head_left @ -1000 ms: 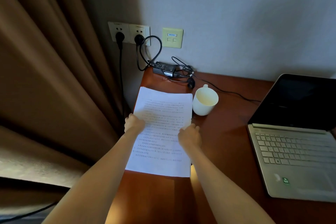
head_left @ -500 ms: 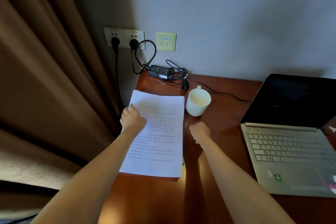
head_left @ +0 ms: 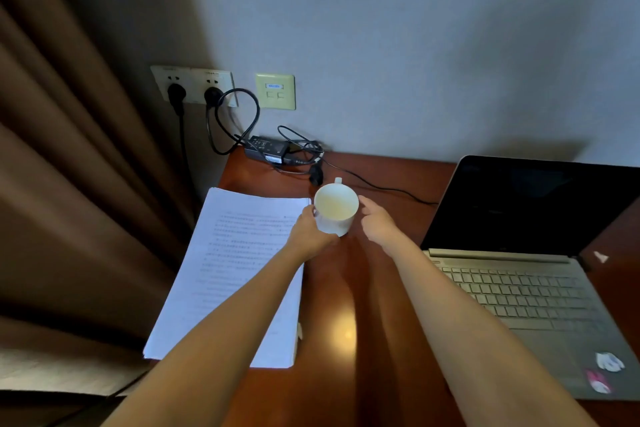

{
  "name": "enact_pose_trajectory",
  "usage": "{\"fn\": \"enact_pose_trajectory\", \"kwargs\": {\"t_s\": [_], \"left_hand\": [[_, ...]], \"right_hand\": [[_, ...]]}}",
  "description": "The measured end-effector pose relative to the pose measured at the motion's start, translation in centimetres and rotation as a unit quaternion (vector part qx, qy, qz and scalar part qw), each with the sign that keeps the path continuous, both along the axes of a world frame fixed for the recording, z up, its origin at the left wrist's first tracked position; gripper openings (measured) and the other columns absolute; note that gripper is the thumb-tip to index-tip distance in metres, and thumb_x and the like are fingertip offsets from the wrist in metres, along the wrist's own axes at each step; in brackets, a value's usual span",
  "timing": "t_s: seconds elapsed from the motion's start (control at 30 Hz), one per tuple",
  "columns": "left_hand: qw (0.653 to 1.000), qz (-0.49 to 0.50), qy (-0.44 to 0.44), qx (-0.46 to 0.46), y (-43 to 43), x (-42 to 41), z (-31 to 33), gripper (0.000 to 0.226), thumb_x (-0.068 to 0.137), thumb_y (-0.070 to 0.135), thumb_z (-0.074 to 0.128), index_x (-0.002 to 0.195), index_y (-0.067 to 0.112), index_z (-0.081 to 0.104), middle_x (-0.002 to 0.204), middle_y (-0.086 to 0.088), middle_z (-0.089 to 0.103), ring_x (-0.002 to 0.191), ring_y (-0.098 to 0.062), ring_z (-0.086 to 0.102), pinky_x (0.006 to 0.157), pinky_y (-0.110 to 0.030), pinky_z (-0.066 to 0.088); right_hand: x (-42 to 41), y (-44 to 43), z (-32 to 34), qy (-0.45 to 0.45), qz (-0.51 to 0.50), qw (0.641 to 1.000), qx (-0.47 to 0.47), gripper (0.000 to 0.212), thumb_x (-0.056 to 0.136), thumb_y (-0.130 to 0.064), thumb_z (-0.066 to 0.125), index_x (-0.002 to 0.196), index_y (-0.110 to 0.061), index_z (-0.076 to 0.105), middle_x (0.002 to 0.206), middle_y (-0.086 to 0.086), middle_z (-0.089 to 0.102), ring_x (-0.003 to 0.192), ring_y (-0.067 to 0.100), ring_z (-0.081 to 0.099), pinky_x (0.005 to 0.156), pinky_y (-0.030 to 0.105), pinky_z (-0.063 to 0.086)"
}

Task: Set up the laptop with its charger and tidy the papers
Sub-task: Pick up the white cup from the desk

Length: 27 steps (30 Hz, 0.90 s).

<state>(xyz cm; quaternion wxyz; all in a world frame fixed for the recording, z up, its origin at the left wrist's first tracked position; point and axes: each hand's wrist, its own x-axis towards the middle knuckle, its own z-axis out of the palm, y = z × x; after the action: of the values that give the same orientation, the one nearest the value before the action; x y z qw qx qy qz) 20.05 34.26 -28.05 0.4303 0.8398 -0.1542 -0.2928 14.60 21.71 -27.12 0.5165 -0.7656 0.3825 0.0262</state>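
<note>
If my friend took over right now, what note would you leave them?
Left hand: gripping the white mug by its side.
Right hand: open, at the mug's other side; contact unclear.
Papers: one neat stack at the desk's left edge.
Laptop: open, screen dark, on the right.
Charger: by the wall, plugged into the socket; its cable runs behind the laptop.
Done: papers stacked.
Left: set the mug somewhere, check the laptop's plug.

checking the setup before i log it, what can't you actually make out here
- Head view, cable: its end passes behind the laptop screen, so the plug-in is hidden.
- Papers: print too small to read; left forearm covers the lower right.
- Mug: left hand hides its near side; right hand contact unclear.
</note>
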Motion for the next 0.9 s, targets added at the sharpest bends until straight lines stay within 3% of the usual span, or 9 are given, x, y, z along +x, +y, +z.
{"fn": "enact_pose_trajectory", "kwargs": {"t_s": [0.17, 0.23, 0.4, 0.63, 0.8, 0.9], "left_hand": [[0.995, 0.096, -0.001, -0.030, -2.3, -0.6, -1.4, 0.086, 0.069, 0.021, 0.082, 0.139, 0.011, 0.032, 0.134, -0.010, 0.047, 0.122, -0.027, 0.048, 0.097, -0.039, 0.045], [0.988, 0.141, -0.011, -0.057, -3.1, -1.0, -2.0, 0.090, 0.064, 0.023, 0.085, 0.137, 0.013, 0.033, 0.127, -0.005, 0.049, 0.117, -0.023, 0.051, 0.096, -0.037, 0.047], [0.969, 0.217, -0.078, -0.091, -4.9, -2.2, -3.0, 0.085, 0.060, 0.019, 0.087, 0.130, 0.013, 0.040, 0.120, -0.002, 0.050, 0.107, -0.012, 0.048, 0.082, -0.025, 0.040], [0.957, 0.269, -0.102, -0.040, -5.7, -3.6, -2.2, 0.089, 0.061, 0.037, 0.085, 0.133, 0.019, 0.036, 0.127, -0.004, 0.051, 0.115, -0.025, 0.051, 0.087, -0.033, 0.046], [0.965, 0.241, -0.104, 0.000, -4.8, -4.7, -2.0, 0.092, 0.062, 0.037, 0.085, 0.136, 0.018, 0.034, 0.130, -0.006, 0.050, 0.116, -0.025, 0.051, 0.086, -0.033, 0.048], [0.974, 0.204, -0.101, 0.003, -3.8, -5.1, -2.2, 0.091, 0.061, 0.036, 0.085, 0.136, 0.019, 0.036, 0.130, -0.004, 0.050, 0.116, -0.024, 0.051, 0.089, -0.034, 0.048]], "right_hand": [[-0.2, -0.9, 0.0, -0.057, 0.016, 0.996, 0.072, 0.061, 0.089, 0.013, 0.029, 0.139, -0.018, 0.044, 0.134, 0.005, 0.051, 0.105, 0.014, 0.042, 0.079, 0.022, 0.037], [-0.2, -1.1, -0.7, -0.067, -0.017, 0.994, 0.086, 0.051, 0.092, 0.008, 0.030, 0.133, -0.013, 0.052, 0.123, 0.005, 0.056, 0.105, 0.015, 0.047, 0.085, 0.026, 0.039], [-1.6, -2.6, -1.4, -0.041, -0.053, 0.986, 0.152, 0.032, 0.096, -0.009, 0.039, 0.116, -0.009, 0.064, 0.121, 0.013, 0.063, 0.116, 0.030, 0.056, 0.093, 0.037, 0.045], [-3.0, -5.5, -1.9, -0.040, -0.011, 0.979, 0.198, 0.034, 0.098, -0.011, 0.041, 0.128, -0.017, 0.055, 0.127, 0.007, 0.058, 0.112, 0.024, 0.055, 0.085, 0.031, 0.045], [-3.3, -5.6, -2.3, -0.020, -0.013, 0.967, 0.254, 0.044, 0.101, -0.024, 0.037, 0.145, -0.023, 0.031, 0.145, 0.005, 0.040, 0.124, 0.027, 0.048, 0.093, 0.040, 0.046], [-3.2, -4.7, -2.1, -0.013, -0.028, 0.948, 0.317, 0.046, 0.101, -0.035, 0.036, 0.145, -0.026, 0.027, 0.145, 0.005, 0.037, 0.126, 0.032, 0.044, 0.094, 0.050, 0.043]]}}
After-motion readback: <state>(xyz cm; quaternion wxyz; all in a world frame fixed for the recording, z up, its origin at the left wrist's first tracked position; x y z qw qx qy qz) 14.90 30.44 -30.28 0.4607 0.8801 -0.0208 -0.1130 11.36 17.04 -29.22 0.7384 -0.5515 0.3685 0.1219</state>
